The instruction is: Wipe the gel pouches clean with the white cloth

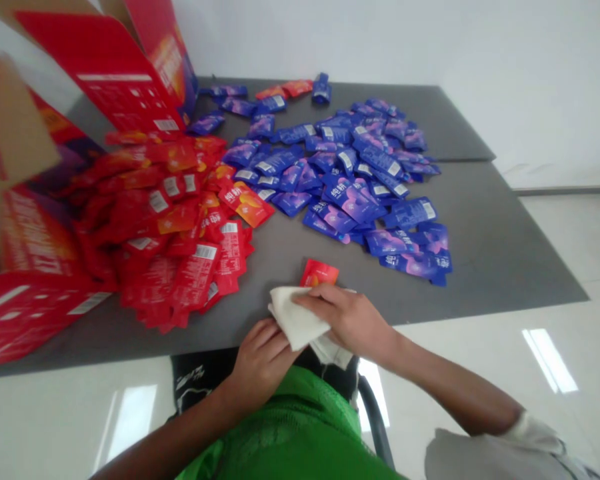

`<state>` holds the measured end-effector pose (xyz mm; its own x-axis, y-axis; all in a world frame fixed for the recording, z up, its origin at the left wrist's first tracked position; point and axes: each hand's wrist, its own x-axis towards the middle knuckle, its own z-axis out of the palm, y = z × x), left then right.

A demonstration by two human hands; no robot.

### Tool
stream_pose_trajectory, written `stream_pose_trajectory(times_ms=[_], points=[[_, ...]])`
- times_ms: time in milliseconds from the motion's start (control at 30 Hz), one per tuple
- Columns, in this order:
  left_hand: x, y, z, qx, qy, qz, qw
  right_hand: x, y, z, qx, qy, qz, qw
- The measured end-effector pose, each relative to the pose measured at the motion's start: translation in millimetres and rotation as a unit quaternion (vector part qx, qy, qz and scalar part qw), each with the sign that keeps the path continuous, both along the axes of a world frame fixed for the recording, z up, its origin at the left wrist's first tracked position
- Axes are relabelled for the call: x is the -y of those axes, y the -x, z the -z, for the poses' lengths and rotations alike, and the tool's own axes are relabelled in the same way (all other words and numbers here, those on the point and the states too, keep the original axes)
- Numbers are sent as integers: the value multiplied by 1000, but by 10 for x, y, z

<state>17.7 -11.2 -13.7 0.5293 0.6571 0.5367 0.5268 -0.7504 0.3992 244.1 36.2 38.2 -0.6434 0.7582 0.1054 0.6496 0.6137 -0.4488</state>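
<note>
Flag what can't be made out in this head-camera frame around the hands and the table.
- Red sachet: lower part hidden by the white cloth.
- White cloth: full shape hidden by the right hand and left hand.
- Red carton: cut off by the top and left edges.
- Small print on the blue sachets: too small to read.

My green top (290, 433) fills the foreground at six o'clock, with black clothing (195, 377) bearing white lettering just beyond it. At four o'clock, a grey sleeve (480, 457) ends in a white cuff (533, 432).
</note>
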Motion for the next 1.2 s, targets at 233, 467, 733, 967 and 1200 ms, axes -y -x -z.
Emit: stream_pose_trajectory(times_ms=[233,467,733,967,1200], points=[[-23,-31,-61,5,13,13,1000,-554,-225,-95,45,-64,131,988],[4,-3,9,15,-18,-8,1000,113,16,-27,-21,-24,-10,999],[-17,-31,-69,-12,9,14,1000,-587,-275,-76,60,-46,145,987],[-45,-136,-279,-73,72,-14,995,-45,-505,-83,-135,-141,200,960],[-44,-269,-243,-178,44,-73,980,203,-730,190,-247,-173,398,866]])
